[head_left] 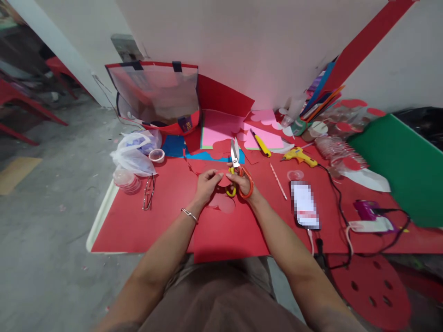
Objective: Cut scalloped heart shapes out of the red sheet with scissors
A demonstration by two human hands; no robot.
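My left hand is closed in a pinch on a small rounded piece of red paper. Opposite it, the thumb and fingers of my right hand meet the same piece's other edge. A pair of scissors hangs in my right hand, one handle loop orange and the other yellow, with the blades slightly apart and pointing away from me. Below the hands, red paper cutouts lie on the red tabletop. Just past the blades, another red cutout rests on blue paper.
Left of me are eyeglasses, a white plastic bag and a large tote bag. Pink paper and a yellow cutter lie beyond. A glue gun, phone, cables and a green board are on the right.
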